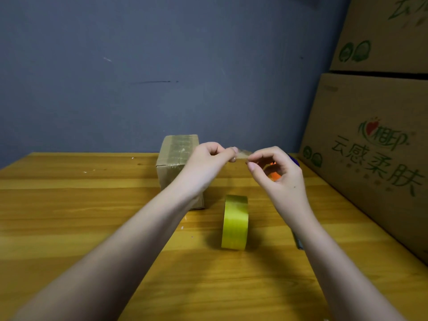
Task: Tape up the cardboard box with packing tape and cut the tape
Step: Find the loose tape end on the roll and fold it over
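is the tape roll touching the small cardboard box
Apart. The head view shows the yellow tape roll standing on edge on the table, with a strip of bare wood between it and the small cardboard box behind it to the left.

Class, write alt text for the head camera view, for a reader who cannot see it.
Two bare hands, left hand and right hand, pinch a short piece of tape between them above a wooden table. A yellow tape roll stands on edge below, beside a small taped cardboard box.
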Demonstrator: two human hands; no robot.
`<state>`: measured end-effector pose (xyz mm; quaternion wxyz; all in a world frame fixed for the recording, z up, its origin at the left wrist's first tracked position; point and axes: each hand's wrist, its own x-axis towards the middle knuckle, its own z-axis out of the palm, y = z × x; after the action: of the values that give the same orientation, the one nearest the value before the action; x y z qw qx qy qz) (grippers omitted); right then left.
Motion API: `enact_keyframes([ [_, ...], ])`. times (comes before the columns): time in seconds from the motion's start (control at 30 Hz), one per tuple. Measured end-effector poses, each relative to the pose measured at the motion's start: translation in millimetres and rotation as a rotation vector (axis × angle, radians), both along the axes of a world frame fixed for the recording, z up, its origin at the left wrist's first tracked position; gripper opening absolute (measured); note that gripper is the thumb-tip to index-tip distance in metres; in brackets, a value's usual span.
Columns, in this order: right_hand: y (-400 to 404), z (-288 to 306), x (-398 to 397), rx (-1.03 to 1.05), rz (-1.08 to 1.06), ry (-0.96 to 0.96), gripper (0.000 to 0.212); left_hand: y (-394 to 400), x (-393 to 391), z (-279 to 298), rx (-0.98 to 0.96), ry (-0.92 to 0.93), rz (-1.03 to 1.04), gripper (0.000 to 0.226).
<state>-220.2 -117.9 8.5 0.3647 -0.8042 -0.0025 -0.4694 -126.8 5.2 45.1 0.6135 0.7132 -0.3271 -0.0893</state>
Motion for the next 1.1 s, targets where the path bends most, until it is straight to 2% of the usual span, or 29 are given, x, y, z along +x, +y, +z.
enact_keyframes([
  [0.27,5,0,3,0.056,-0.060,-0.005,0.010,-1,-2,-1,-0.010,0.012,0.020,0.022],
  [0.67,12,-4,7,-0.064,-0.224,-0.036,0.003,-2,-4,-3,-0.040,0.005,0.072,0.020],
  [1.03,18,-14,14,-0.132,-0.297,-0.096,0.005,-1,-4,-6,0.013,-0.150,0.144,0.030],
  [1.1,18,-14,14,-0.161,-0.305,-0.087,0.005,0,-4,-5,0.058,-0.237,0.192,0.035],
])
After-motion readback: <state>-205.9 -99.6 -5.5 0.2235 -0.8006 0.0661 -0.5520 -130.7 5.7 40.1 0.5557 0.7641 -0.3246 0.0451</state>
